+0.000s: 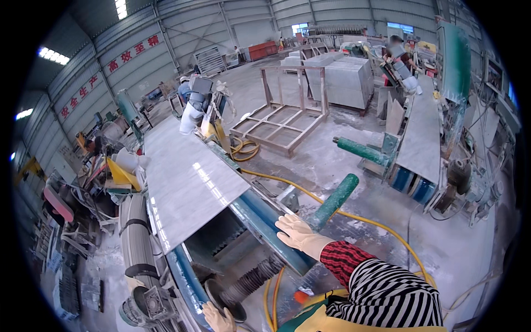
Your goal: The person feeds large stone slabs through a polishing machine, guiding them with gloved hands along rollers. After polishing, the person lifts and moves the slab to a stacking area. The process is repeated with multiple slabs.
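So the slab [185, 180] is the main thing here: a big pale grey stone sheet, polished enough that the ceiling lights streak across it. It lies flat on the blue machine frame [260, 221], running from about 11 o'clock toward the centre of our view. We'd guess it sits flat like that so the frame carries its weight evenly.

Our right hand [296, 232], in a cream glove, rests open and flat on the frame's rail at roughly 5 o'clock of the slab, just beside the green roller [334, 200] that sticks out at an angle. It looks like it's steadying us, not gripping anything.

Our left hand [217, 318], gloved too, is down at 6 o'clock by the black disc [224, 299] under the frame. It's cut off by the edge, so we can't tell if it's open or closed.

A yellow hose [354, 216] snakes over the dusty floor at 3 o'clock. A second slab line [421, 133] stands well apart at 2 o'clock, with another person [399, 58] working there.
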`<state>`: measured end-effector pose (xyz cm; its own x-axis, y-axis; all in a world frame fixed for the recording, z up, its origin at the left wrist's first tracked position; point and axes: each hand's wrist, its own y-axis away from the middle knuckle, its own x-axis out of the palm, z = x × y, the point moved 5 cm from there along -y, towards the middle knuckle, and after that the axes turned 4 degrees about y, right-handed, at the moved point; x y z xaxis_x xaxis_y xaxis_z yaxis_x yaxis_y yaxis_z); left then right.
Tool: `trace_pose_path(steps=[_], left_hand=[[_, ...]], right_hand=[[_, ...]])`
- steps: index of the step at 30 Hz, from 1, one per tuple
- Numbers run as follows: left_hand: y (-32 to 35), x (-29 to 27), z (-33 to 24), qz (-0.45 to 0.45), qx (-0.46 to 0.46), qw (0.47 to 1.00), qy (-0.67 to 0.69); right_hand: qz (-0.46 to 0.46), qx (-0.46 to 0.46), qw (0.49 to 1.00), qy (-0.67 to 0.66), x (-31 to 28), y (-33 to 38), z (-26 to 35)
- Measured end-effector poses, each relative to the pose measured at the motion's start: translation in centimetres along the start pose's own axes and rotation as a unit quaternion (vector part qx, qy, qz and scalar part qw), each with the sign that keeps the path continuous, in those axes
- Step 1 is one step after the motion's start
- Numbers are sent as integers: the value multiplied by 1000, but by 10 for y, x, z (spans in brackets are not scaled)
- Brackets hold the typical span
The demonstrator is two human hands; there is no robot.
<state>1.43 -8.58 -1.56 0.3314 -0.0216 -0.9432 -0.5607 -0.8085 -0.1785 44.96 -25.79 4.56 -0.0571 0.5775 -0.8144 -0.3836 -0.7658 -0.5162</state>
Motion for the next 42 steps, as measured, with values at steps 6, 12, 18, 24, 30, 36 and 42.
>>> trace_pose_path(steps=[6,12,18,24,30,36,42], left_hand=[[2,-20,12,94,-73,990,79],[-33,-39,13,93,-42,992,74],[-96,-35,21,41,-14,999,-19],[-147,-50,9,12,16,999,-44],[-175,-27,48,-51,69,996,-23],[-173,-20,34,-33,55,998,-2],[-170,-42,21,-44,73,996,7]], right_hand=[[-17,-19,1000,-4,50,-68,7],[-28,-17,999,34,110,-102,-13],[64,-4,998,5,121,-101,3],[67,-14,998,9,120,-100,4],[51,-30,998,-14,104,-111,19],[84,-1,996,-14,94,-105,12],[91,-8,996,3,103,-106,14]])
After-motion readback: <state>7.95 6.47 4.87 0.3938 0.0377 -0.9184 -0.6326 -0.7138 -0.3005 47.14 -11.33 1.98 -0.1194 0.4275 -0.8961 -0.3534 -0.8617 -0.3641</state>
